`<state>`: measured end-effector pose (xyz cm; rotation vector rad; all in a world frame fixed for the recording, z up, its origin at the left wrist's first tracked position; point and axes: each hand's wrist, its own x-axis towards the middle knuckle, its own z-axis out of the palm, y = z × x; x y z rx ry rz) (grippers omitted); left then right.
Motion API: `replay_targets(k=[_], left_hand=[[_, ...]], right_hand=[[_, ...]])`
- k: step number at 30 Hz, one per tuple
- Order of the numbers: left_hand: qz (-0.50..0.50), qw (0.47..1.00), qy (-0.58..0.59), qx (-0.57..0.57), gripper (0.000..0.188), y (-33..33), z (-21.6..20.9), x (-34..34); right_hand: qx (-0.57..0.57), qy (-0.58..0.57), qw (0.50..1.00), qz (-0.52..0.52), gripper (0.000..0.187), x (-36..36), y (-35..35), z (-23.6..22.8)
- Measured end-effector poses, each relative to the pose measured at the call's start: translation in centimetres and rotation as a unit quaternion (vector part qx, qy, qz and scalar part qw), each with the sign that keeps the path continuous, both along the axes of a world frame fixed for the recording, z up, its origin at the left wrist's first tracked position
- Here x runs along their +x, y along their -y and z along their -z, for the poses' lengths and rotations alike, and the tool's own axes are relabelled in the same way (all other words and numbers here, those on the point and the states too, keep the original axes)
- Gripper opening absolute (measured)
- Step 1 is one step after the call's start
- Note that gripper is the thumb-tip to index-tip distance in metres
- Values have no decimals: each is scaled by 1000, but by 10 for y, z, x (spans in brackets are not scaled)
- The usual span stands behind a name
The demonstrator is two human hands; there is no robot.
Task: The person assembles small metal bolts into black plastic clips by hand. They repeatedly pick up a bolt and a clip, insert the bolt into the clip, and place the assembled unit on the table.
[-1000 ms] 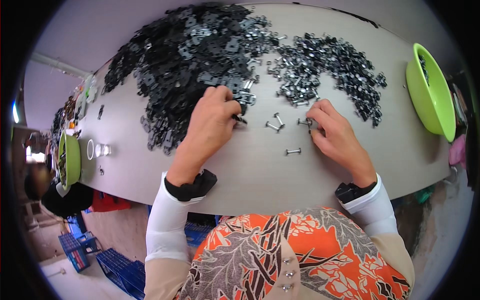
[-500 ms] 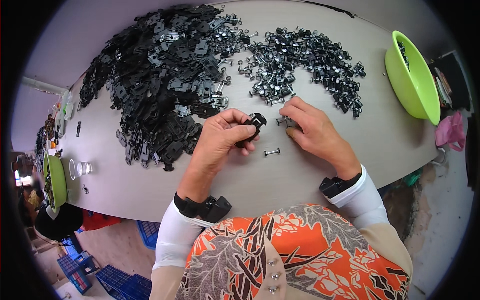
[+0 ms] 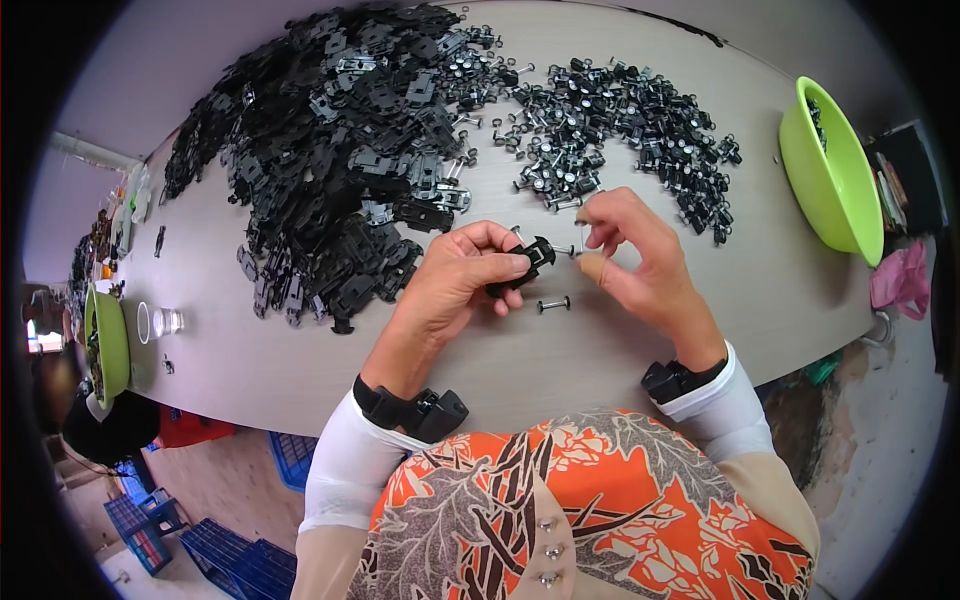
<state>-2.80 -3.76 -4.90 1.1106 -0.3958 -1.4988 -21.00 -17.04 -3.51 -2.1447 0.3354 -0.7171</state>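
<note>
My left hand (image 3: 452,282) is closed around a black toy car chassis (image 3: 538,258), thumb on top, with the fingers curled beneath it. Just to its right, my right hand (image 3: 648,258) pinches a small wheel axle (image 3: 580,238) between thumb and forefinger; the axle stands roughly upright. Another axle reaches across the gap between the chassis and my right thumb; what supports it I cannot tell. Below the hands, a loose wheel axle (image 3: 553,304) lies on the table (image 3: 500,375). Beyond my right hand spreads a heap of wheel axles (image 3: 560,150).
A large pile of black chassis (image 3: 330,160) covers the table's left side. At the right edge stands a lime-green basin (image 3: 850,190); another green basin (image 3: 112,345) is at the far left, beside a clear plastic cup (image 3: 160,322). Blue crates (image 3: 230,555) are on the floor.
My right hand has drawn slightly back from the axle heap, its pinched axle now plainly visible. The chassis in my left hand has turned. The whole view has shifted a little.
</note>
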Motion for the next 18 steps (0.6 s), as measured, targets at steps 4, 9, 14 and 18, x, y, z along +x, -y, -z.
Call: replay_targets(k=[4, 9, 14, 18], left_hand=[[24, 1000, -3, 14, 12, 0, -3, -3], [42, 996, -77, -3, 11, -3, 8, -4], [37, 992, -121, -14, 14, -6, 12, -9], [27, 990, -136, -22, 15, -9, 14, -13]], right_hand=[[7, 29, 998, -64, 40, 4, -14, -5], [-144, 14, 987, -64, 45, 10, -22, -3], [-150, 4, 986, -77, 37, 7, -23, -4], [-143, -13, 986, -91, 32, 6, -26, -5]])
